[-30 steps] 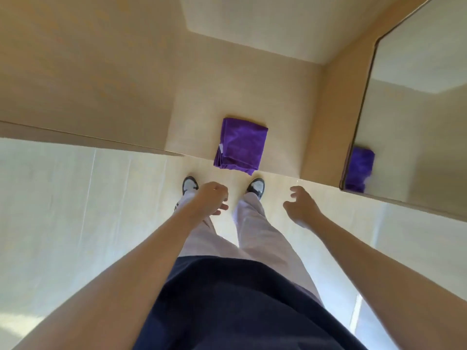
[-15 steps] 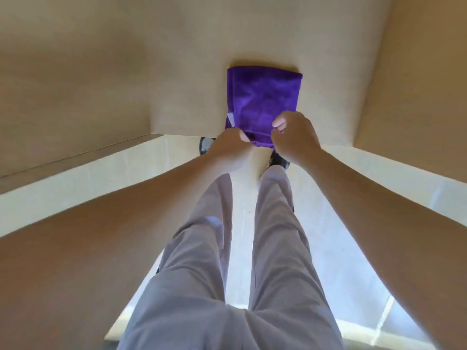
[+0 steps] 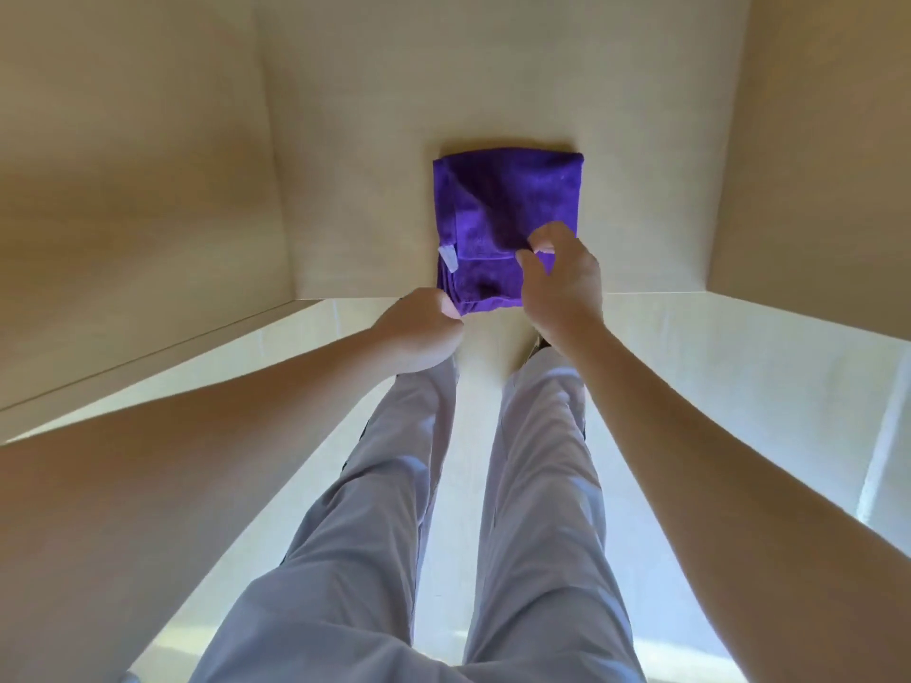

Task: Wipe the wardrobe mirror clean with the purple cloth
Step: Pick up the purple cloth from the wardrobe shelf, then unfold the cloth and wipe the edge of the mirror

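A folded purple cloth (image 3: 508, 214) with a small white tag lies on the pale wooden floor of the wardrobe (image 3: 369, 199), close to its front edge. My left hand (image 3: 419, 332) is closed at the cloth's near left corner and pinches its edge. My right hand (image 3: 562, 283) rests on the near right part of the cloth, thumb and fingers pinching a fold. The mirror is out of view.
Wooden wardrobe walls rise on the left (image 3: 133, 189) and right (image 3: 813, 140) of the cloth. Below the wardrobe edge lies a light tiled floor (image 3: 739, 386). My legs in light trousers (image 3: 537, 485) stand under my arms.
One second ago both hands hung empty above the floor and the mirror showed at the right. I have since bent down; both hands reached the cloth and now grip its near edge.
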Action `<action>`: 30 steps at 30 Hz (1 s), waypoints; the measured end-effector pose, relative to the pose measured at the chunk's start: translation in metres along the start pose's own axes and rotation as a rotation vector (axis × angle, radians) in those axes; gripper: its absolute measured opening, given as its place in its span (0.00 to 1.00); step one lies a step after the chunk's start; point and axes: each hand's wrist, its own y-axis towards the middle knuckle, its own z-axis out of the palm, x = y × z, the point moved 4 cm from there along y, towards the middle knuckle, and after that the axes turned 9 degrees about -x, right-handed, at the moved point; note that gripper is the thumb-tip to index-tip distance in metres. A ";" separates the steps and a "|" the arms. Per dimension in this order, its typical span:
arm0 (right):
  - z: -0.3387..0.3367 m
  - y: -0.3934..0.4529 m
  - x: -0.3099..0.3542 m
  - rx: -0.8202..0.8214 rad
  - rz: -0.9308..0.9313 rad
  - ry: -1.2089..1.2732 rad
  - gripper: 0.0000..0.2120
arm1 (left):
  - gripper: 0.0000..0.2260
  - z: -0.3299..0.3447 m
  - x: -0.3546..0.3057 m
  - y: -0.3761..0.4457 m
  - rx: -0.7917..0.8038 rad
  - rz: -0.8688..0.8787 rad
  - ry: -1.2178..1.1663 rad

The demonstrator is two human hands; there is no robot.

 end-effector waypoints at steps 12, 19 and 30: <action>-0.163 -0.032 0.122 -0.073 -0.009 0.248 0.04 | 0.27 -0.106 -0.116 -0.080 -0.246 0.224 -0.161; -0.214 -0.111 0.180 0.044 -0.124 0.362 0.09 | 0.16 -0.092 -0.159 -0.145 -0.026 0.454 -0.089; -0.280 -0.141 0.245 -0.219 -0.122 0.636 0.06 | 0.08 -0.160 -0.145 -0.235 -0.256 0.572 -0.451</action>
